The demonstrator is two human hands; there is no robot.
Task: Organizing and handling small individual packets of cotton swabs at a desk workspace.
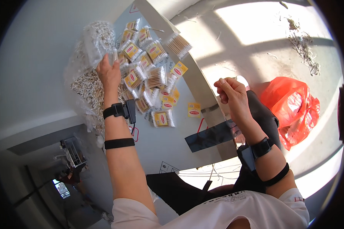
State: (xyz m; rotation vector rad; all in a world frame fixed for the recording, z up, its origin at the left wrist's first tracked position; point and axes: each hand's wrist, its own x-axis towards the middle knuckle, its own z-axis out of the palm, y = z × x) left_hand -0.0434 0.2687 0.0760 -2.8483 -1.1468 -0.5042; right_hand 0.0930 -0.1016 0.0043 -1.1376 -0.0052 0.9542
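Observation:
My left hand (110,76) reaches to the loose pile of cotton swabs (87,86) at the left, beside a clear plastic bag (97,42) full of swabs. Its thumb and index finger stand apart, and nothing shows as gripped between them. Right of it lie several small clear packets of cotton swabs (156,51) with yellow labels, heaped on the grey-white board (183,133). My right hand (233,93) hovers over the board's right edge, fingers curled in and thumb against the index finger. I see nothing sticking out of it.
One loose yellow label card (194,110) lies on the board. A dark tape strip (208,136) crosses the front right edge. A red plastic bag (290,110) sits on the floor at the right, with scattered fibre scraps (305,49) beyond it.

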